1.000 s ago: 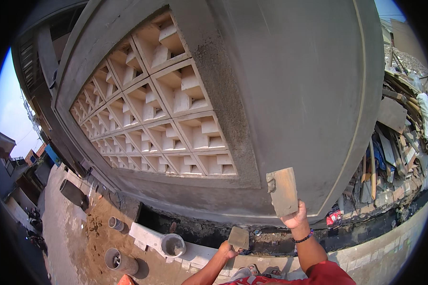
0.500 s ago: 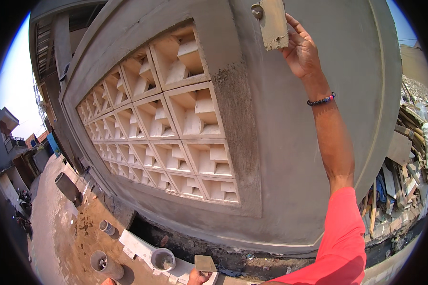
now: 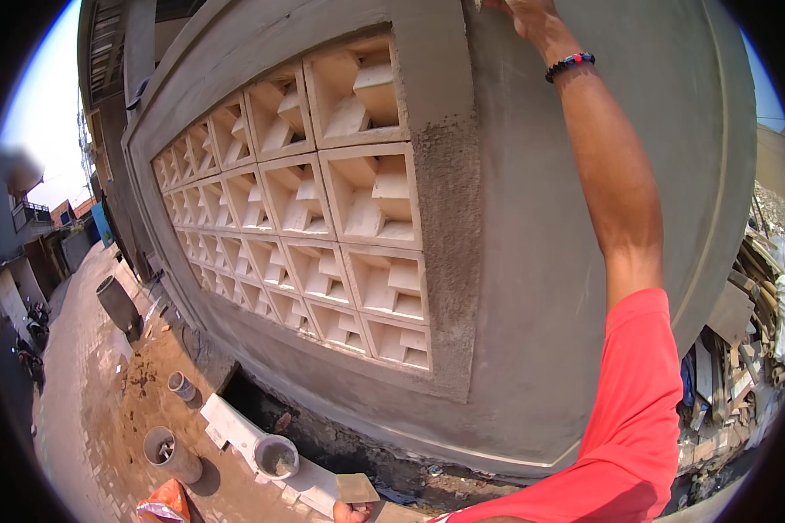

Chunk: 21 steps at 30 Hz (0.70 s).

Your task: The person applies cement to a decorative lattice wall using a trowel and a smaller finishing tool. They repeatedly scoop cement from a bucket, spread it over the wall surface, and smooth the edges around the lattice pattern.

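Hands stand far apart in the head view. At the upper edge, the right hand (image 3: 532, 16) is raised against the grey wall (image 3: 549, 349), partly cut off by the frame; a sliver of something shows at its fingertips, but what it is, and how firmly it is gripped, I cannot tell. A beaded bracelet (image 3: 570, 66) circles that wrist, and a red sleeve (image 3: 637, 375) covers the upper arm. Down at the lower edge, the left hand (image 3: 351, 512) is closed on a small square board (image 3: 358, 488), held just over the end of a white slab (image 3: 231, 423). On that slab stands a round bucket (image 3: 257, 453) with grey material inside. Left of it, on the sandy ground, are a larger bucket (image 3: 180, 465) holding some objects, a smaller pail (image 3: 181, 385) and an orange sack (image 3: 167, 504). Pale vent blocks (image 3: 377, 196) fill an opening in the wall, bordered on the right by a rougher strip (image 3: 449, 218). Scrap wood (image 3: 724, 375) lies piled beyond the wall's right end.
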Tool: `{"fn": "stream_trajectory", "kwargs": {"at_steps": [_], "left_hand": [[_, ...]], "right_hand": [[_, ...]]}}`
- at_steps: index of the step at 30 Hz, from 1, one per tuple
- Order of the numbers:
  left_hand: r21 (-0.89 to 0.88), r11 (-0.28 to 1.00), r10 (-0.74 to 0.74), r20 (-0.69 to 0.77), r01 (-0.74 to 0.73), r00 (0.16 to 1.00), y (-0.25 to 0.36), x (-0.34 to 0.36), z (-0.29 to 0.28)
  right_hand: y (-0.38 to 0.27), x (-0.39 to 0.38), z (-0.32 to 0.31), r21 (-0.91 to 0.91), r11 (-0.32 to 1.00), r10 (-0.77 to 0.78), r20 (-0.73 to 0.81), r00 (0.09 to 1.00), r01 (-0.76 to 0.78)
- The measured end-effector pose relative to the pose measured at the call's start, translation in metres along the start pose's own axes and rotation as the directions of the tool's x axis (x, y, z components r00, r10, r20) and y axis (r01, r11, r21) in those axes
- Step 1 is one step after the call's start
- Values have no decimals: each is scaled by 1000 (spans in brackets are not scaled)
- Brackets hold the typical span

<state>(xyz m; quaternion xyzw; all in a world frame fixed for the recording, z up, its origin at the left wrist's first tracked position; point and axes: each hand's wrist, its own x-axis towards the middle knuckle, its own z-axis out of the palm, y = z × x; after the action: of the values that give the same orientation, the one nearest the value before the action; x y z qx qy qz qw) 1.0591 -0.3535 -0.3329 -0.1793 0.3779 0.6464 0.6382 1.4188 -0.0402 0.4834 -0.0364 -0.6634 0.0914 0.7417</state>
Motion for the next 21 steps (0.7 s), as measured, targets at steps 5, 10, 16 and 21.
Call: {"fn": "stream_trajectory", "kwargs": {"at_steps": [5,10,16,21], "left_hand": [[-35,999,9,0,-9,1000,-1,-2,-1],[-34,999,-16,22,16,1000,-1,5,8],[-53,998,-23,41,25,999,0,7,15],[-31,999,-41,110,45,993,9,9,17]], "right_hand": [[10,7,13,-102,992,-86,-56,995,80],[43,31,-1,-430,752,-504,113,856,500],[-4,-61,20,-334,943,-7,-13,1000,2],[3,-125,-11,-198,971,145,38,989,-135]]}}
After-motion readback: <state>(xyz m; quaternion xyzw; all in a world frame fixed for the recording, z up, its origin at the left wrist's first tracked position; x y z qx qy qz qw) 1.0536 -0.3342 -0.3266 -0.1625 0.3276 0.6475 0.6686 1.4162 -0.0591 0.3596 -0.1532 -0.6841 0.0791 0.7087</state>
